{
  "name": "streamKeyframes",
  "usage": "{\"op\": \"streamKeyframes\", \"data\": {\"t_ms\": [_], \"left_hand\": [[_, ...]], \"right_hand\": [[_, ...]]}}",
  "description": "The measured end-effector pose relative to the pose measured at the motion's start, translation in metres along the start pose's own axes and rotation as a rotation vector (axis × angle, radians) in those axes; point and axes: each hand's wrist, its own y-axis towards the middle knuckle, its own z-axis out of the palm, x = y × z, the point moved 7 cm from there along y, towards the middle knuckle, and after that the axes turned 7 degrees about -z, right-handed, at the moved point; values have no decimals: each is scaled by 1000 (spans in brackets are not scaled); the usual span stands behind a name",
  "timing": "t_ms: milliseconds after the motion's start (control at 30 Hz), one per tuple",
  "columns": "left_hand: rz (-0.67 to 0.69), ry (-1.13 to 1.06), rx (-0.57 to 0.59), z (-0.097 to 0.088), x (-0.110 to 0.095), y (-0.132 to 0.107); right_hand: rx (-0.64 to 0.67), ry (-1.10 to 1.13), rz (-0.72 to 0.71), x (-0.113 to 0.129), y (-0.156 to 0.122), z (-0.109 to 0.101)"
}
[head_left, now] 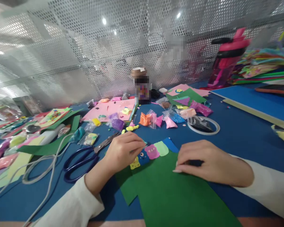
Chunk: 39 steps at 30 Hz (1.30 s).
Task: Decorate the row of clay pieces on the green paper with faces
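My left hand [125,149] is closed in a pinch above the left end of a row of flat clay shapes; whatever lies between its fingertips is too small to make out. The row has a yellow piece [135,163], a blue piece with an eye [142,156], a pink piece with dots [152,152] and a light green piece [162,148]. They lie along the top edge of a green paper sheet [175,195]. Over the sheet's right edge, my right hand [203,160] is curled, thumb and fingertips close together. Any item in that pinch is hidden.
Blue-handled scissors [81,164] lie left of my left hand, near a white cord [53,167]. Behind are clay packets [145,119], pink paper [109,110], a lidded cup [142,86] and a tape roll [216,126]. A pink bottle [227,61] stands back right.
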Motion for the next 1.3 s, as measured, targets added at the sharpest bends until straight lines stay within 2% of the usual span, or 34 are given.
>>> {"op": "streamKeyframes", "data": {"t_ms": [300,533,633,867,1067,1300], "left_hand": [[-28,19,-18,-3,2,-2],[-26,48,6,-5,5,-1],[-20,57,31,-6,5,-2],[-33,99,7,-14,5,-1],[-38,118,38,-9,7,0],[-47,108,78,-6,8,-1]], "right_hand": [[-148,-182,164,-36,-1,-31],[-230,-234,398,-64,-8,-49],[-249,-218,397,-67,-8,-51],[-184,-226,420,-70,-8,-47],[-129,-159,406,-73,-8,-42],[-125,-164,415,-76,-10,-42]]}}
